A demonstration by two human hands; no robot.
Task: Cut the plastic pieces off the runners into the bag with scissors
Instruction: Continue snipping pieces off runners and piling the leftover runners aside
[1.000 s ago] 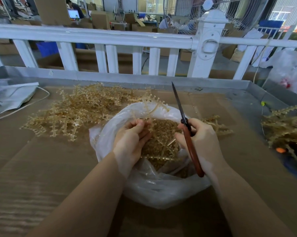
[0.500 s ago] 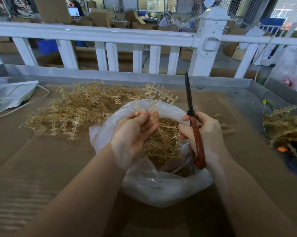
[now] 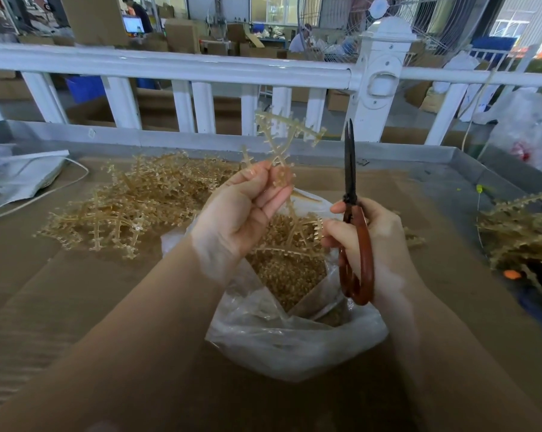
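Pinching a tan runner (image 3: 287, 141) between thumb and fingertips, the left hand (image 3: 241, 213) is raised palm-up above the clear plastic bag (image 3: 294, 344), the runner's branches standing up past the fingers. Right of the bag's mouth, the right hand (image 3: 375, 241) grips the red-handled scissors (image 3: 355, 219), blades together and pointing straight up. Cut plastic pieces (image 3: 288, 269) fill the bag; a heap of uncut runners (image 3: 132, 207) lies left of it on the cardboard (image 3: 76, 307).
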